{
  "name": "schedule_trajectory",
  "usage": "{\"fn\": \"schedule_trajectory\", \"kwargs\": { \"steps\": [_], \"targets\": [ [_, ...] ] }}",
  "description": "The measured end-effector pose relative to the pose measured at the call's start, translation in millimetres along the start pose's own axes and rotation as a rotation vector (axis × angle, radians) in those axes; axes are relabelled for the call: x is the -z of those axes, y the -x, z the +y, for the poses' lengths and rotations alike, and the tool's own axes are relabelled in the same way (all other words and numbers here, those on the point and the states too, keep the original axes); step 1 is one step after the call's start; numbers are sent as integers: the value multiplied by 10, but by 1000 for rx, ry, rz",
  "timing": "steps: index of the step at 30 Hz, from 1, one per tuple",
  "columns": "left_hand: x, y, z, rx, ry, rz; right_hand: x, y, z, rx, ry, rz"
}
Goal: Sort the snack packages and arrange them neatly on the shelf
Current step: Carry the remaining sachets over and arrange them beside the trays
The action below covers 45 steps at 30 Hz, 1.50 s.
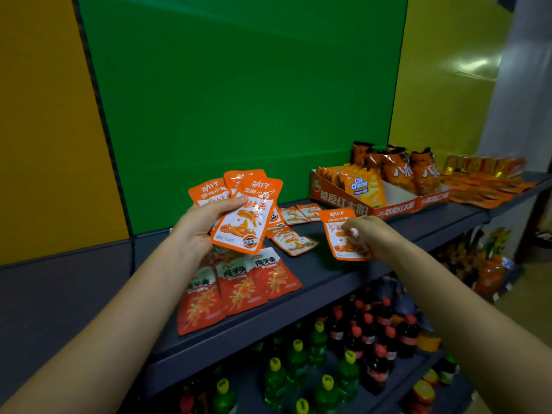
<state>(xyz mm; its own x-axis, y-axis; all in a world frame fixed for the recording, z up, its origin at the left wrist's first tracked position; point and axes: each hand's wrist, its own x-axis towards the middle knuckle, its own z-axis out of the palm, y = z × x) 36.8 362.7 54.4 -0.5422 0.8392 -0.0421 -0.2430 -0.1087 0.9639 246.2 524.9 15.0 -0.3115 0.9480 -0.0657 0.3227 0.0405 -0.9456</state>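
Note:
My left hand [198,225] holds a fanned stack of small orange fish-snack packets [245,216] above the dark shelf [328,273]. My right hand [370,234] grips one more orange fish-snack packet [343,234], lifted a little off the shelf to the right. Several loose orange packets [294,231] lie flat between the hands. Three red konjac-snack bags [236,288] lie overlapping at the shelf's front edge, under my left hand.
An orange cardboard display box [397,209] with Cal Cheese packs and brown-orange bags stands at the back right. More orange packets [484,189] cover the neighbouring shelf. Bottles with yellow and red caps [352,339] fill the shelf below. A green panel backs the shelf.

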Motion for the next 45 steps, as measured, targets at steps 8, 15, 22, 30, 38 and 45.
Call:
{"fn": "schedule_trajectory", "kwargs": {
  "steps": [8,15,22,30,38,45],
  "targets": [
    [-315,-181,-58,-46,-30,118,-110,-770,165,101,144,-137],
    [-591,-259,-135,-85,-14,231,-197,-1154,241,162,369,-145],
    [-837,-254,-295,-87,-10,334,-199,-1174,289,387,683,-151],
    [-1008,-224,-437,-67,2,389,-48,-1115,189,625,650,-133],
    [-1109,-273,-540,-15,-32,368,-52,-913,-297,423,0,-676],
    [-1101,-311,-543,30,-110,303,-53,-1024,-273,126,-231,-806]
  ]
}}
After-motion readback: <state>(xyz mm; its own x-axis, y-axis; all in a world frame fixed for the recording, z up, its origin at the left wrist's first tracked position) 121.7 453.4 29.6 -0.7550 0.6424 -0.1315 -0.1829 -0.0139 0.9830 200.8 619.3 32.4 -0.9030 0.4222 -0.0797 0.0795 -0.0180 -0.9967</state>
